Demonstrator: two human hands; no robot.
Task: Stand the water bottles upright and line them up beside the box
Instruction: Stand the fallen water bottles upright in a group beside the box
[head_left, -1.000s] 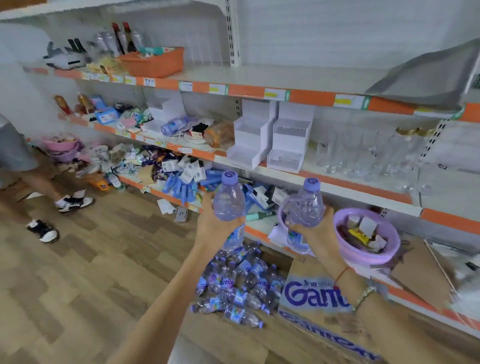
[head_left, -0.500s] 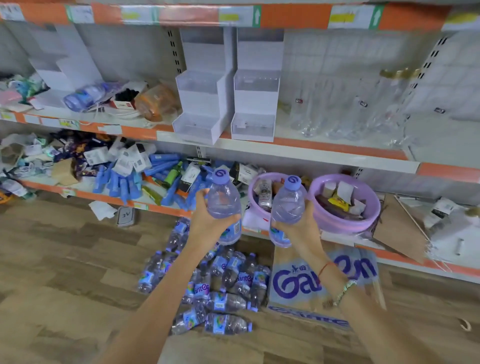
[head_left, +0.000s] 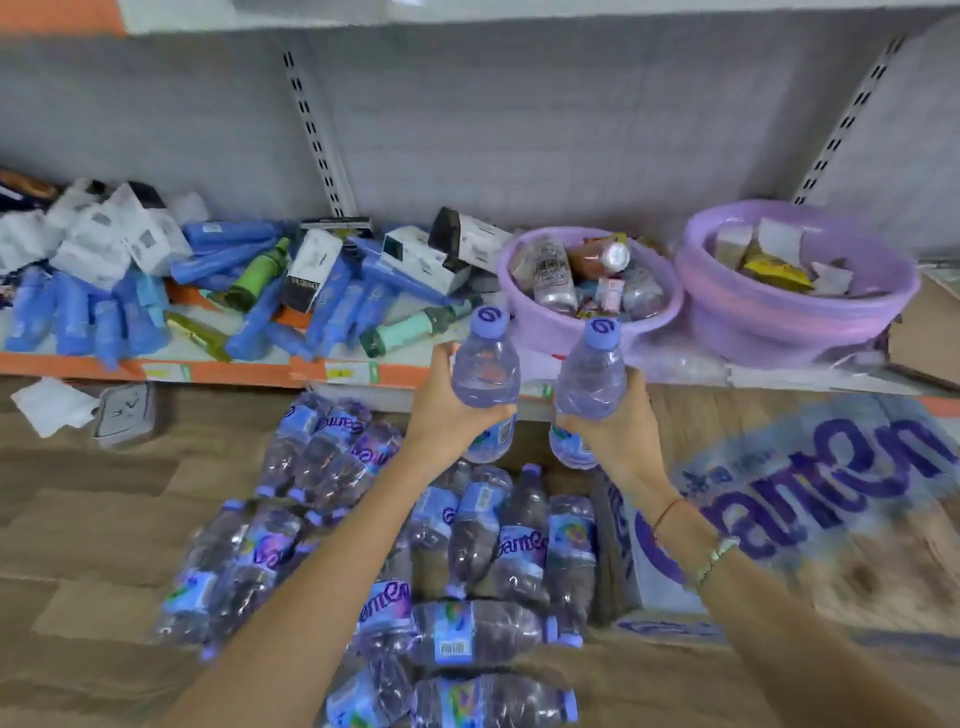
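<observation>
Head view. Both hands loaded. Left hand (head_left: 448, 415) wraps the lower body of a water bottle (head_left: 485, 382), fingers curled round the label band, thumb toward the camera. Right hand (head_left: 613, 431) does the same to a second bottle (head_left: 592, 387). Both bottles carried upright, purple caps up, held clear of the floor above the far end of the heap. Gripping low on the body leaves the base free, which would suit setting each one straight down on its foot; holding them already vertical spares a turn at the moment of placing.

Pile of bottles (head_left: 415, 545) lies on the wooden floor (head_left: 78, 519), all on their sides, crowded and overlapping, some blurred. None yet standing that I can see. The box (head_left: 779, 499), flat-looking cardboard with large purple lettering, lies just to the right of the heap, its left edge touching or nearly touching the nearest bottles; cannot tell which.

Judgement: early in the job. A strip of bare floor shows between the pile's far end, the box's far corner and the lower shelf (head_left: 218, 370), directly below the two held bottles. Likely the start of the row.

Behind, on the shelf: blue tubes and cartons jumbled, two purple basins (head_left: 654, 319) holding small packets. Not part of the task.
</observation>
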